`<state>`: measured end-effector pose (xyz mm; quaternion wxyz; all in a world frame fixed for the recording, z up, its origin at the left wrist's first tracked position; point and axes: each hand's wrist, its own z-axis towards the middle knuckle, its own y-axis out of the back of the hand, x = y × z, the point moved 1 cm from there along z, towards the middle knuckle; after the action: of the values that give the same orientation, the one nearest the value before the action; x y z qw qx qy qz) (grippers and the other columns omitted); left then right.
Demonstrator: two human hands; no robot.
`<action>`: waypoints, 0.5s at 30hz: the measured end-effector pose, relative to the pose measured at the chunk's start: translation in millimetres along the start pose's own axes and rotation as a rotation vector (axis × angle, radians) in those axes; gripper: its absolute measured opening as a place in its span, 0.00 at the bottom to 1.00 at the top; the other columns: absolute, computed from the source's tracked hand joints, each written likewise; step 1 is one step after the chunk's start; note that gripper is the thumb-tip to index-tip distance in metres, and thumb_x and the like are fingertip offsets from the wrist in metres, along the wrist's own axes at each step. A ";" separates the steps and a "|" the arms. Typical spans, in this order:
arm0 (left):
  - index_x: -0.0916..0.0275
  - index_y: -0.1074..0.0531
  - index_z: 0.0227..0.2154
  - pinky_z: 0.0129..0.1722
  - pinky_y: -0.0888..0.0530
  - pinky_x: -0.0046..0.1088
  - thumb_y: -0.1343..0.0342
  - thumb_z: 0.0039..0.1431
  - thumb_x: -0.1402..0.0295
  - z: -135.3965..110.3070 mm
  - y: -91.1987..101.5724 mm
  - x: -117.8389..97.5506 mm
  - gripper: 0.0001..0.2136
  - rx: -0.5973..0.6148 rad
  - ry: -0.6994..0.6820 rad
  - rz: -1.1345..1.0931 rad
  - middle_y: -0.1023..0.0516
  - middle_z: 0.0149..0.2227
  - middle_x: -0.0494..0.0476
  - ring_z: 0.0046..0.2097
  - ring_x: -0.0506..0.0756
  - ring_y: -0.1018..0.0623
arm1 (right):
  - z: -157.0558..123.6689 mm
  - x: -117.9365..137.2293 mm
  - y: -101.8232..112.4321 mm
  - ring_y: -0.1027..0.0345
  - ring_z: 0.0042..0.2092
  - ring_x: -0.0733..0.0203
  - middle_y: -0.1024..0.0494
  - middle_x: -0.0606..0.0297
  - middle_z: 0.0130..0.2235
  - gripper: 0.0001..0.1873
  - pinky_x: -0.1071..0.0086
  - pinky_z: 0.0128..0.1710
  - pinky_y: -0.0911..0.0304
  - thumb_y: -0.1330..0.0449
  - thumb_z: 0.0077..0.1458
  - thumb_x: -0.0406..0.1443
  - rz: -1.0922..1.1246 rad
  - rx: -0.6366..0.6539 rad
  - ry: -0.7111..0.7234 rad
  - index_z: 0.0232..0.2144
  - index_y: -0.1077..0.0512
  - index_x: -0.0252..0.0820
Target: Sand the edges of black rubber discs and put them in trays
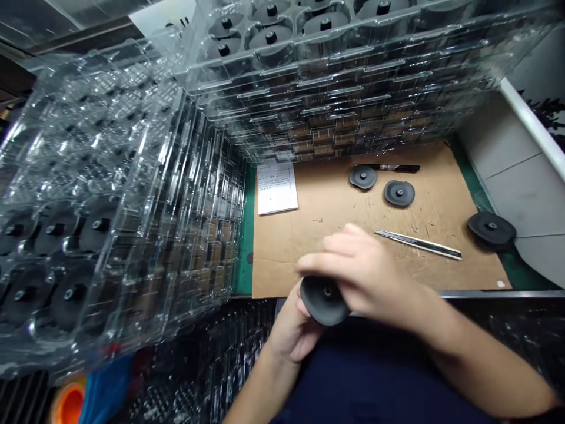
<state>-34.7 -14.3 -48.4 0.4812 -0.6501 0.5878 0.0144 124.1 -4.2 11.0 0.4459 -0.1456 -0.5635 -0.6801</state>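
Observation:
A dark grey, rounded rubber-like disc with a small central stem (324, 306) is held close to my body, over the front edge of the bench. My left hand (293, 330) grips it from below and the left, its fingers mostly hidden behind the disc. Across the top and right side of the disc lies my right hand (357, 265), blurred, with its fingers bent over the rim. Whether those fingers pinch the disc or only touch it, I cannot tell. Right of my hands, a utility knife (419, 244) lies on the cardboard sheet (318, 235).
Two similar discs (399, 193) and a black marker (399, 168) lie at the back of the cardboard. Another disc (491, 229) sits at the right edge. A printed paper (277, 188) is at left. Stacked clear plastic trays (309, 88) with discs rise behind and leftward.

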 end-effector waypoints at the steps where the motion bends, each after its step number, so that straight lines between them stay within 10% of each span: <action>1: 0.63 0.26 0.40 0.44 0.26 0.33 0.35 0.46 0.62 -0.5 0.9 -0.2 0.18 0.035 0.034 -0.025 0.23 0.38 0.57 0.40 0.57 0.23 | -3.1 -5.1 3.1 0.38 0.32 0.65 0.26 0.68 0.32 0.13 0.67 0.33 0.51 0.49 0.57 0.28 0.009 0.011 -0.089 0.40 0.28 0.43; 8: 0.61 0.31 0.50 0.42 0.26 0.29 0.37 0.50 0.69 -8.3 -0.3 -11.1 0.23 0.246 0.099 -0.258 0.25 0.50 0.61 0.44 0.60 0.22 | -50.0 -34.3 -4.6 0.33 0.39 0.64 0.25 0.69 0.39 0.13 0.70 0.39 0.41 0.49 0.60 0.32 0.186 -0.100 -0.504 0.44 0.29 0.51; 15: 0.58 0.29 0.49 0.44 0.26 0.31 0.35 0.44 0.59 -9.1 2.8 -12.0 0.27 0.266 0.077 -0.348 0.24 0.49 0.59 0.46 0.61 0.22 | -112.4 -57.0 -42.8 0.30 0.44 0.59 0.24 0.65 0.42 0.12 0.64 0.43 0.36 0.50 0.61 0.38 0.185 0.123 -0.694 0.43 0.29 0.48</action>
<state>-45.5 -10.7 -38.2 0.5350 -0.6728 0.4814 -0.1715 157.2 -81.1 -92.5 0.2955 -0.3908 -0.7056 -0.5119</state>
